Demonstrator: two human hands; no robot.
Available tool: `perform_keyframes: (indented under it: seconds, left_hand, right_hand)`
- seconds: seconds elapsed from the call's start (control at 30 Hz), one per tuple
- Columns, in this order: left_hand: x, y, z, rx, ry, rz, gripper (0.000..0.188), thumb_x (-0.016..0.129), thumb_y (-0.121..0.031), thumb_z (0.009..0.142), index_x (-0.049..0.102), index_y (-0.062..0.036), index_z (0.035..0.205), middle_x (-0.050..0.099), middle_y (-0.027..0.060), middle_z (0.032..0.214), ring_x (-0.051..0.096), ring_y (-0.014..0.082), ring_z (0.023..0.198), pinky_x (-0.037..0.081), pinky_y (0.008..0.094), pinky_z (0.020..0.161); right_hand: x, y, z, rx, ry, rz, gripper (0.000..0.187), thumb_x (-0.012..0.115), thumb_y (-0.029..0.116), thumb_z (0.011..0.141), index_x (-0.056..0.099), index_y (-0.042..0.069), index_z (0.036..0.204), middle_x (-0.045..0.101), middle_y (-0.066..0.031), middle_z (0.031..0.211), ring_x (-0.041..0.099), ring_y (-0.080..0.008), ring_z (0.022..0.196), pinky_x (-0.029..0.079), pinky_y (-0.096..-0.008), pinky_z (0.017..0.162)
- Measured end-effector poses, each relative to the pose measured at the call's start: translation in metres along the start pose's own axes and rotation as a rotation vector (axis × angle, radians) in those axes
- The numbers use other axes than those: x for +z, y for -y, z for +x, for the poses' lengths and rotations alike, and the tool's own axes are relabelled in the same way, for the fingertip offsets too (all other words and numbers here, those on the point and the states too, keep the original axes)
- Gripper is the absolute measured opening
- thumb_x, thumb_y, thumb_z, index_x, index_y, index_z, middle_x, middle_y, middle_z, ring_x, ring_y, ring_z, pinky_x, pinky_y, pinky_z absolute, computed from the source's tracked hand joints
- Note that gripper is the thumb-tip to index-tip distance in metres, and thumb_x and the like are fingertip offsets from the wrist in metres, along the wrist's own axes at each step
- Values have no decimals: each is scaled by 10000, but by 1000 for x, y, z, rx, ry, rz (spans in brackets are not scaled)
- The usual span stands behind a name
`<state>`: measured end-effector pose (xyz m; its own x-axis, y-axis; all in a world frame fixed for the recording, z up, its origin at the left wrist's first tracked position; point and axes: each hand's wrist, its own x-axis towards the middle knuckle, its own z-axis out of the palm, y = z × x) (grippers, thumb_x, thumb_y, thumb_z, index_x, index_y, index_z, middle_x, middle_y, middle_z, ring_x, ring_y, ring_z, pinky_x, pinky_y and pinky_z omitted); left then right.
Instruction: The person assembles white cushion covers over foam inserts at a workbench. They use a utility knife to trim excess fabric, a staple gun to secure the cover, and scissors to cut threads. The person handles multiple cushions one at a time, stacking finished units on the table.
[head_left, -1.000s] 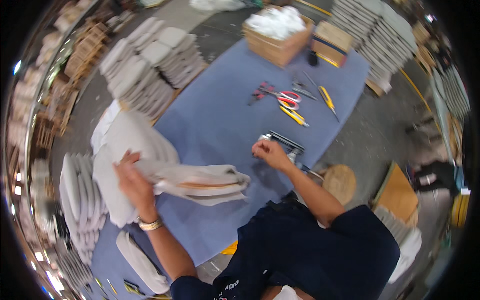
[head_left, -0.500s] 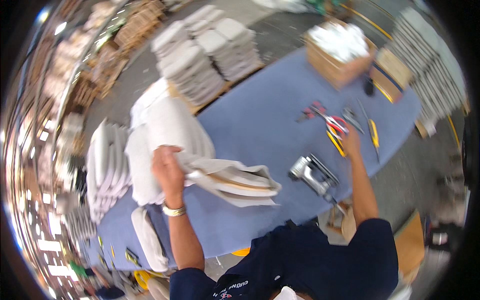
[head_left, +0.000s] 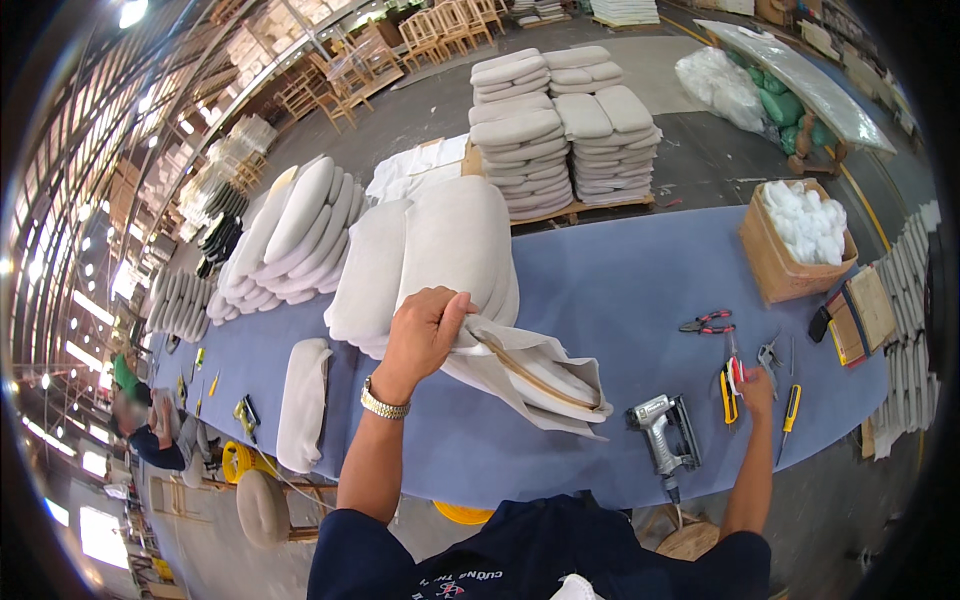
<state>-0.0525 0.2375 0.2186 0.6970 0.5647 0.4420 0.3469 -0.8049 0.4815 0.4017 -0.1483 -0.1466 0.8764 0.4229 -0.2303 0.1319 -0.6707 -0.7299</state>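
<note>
My left hand (head_left: 428, 335) is closed on the near end of a beige fabric-covered cushion piece (head_left: 560, 375), holding it tilted over the blue table (head_left: 600, 270). The cover gapes along its side, showing a tan strip and white padding inside. At the right, my right hand (head_left: 758, 390) has its fingers closed round the red-and-white handles of scissors (head_left: 737, 370), whose blades point away from me. A yellow-and-black utility knife (head_left: 728, 396) lies just left of the scissors. Also close by are a silver staple gun (head_left: 662, 435), grey pliers (head_left: 768, 355) and a yellow-handled screwdriver (head_left: 791, 408).
Red-handled pliers (head_left: 712, 322) lie farther back. A carton of white stuffing (head_left: 795, 240) stands at the table's far right. Cushion stacks (head_left: 450, 240) crowd the left, with a narrow cushion (head_left: 303, 405) near the front edge. Another person (head_left: 160, 440) sits far left.
My view has swung, so the table shows lower and more of the workshop appears behind it. The left hand keeps its hold on the cushion piece; the right hand stays at the scissors.
</note>
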Motion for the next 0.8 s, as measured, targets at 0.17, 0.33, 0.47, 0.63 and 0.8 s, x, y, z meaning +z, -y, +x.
perform_keyframes:
  seconds: [0.17,0.33,0.47,0.63,0.8]
  left_hand:
    - [-19,14,-24,36,36,54,351,548,-265,1049,722,-38,846,661,129,740,581,333,675,465,430,641]
    - [-29,15,-14,60,206,117,422,479,-313,1084,740,-15,939,614,145,733,573,279,658,464,389,657]
    - [-30,4,-16,16,339,-25,528,419,-399,1109,753,-6,995,584,111,711,537,200,644,448,356,648]
    - [-43,2,-27,-15,485,-130,476,505,-425,1072,743,-14,1113,713,83,889,611,150,757,494,309,716]
    - [-49,-6,-35,82,585,-118,388,789,-315,905,727,-22,1152,758,87,1021,707,170,921,539,296,845]
  right_hand:
    - [32,56,-119,-52,160,1077,723,797,38,778,447,77,1410,667,-92,1104,670,-178,938,556,-322,770]
    - [65,177,-237,-105,330,1267,887,784,-28,802,330,89,1554,619,-82,1057,648,-176,886,579,-326,757]
    - [72,224,-271,-238,421,1116,628,786,-6,816,509,53,1376,597,-39,895,614,-116,758,521,-253,615]
    - [81,258,-307,-429,539,989,481,893,118,758,656,52,1172,634,-4,841,574,-85,745,482,-260,679]
    - [78,275,-314,-550,535,703,467,924,214,721,698,41,1091,627,-12,797,567,-99,693,474,-275,662]
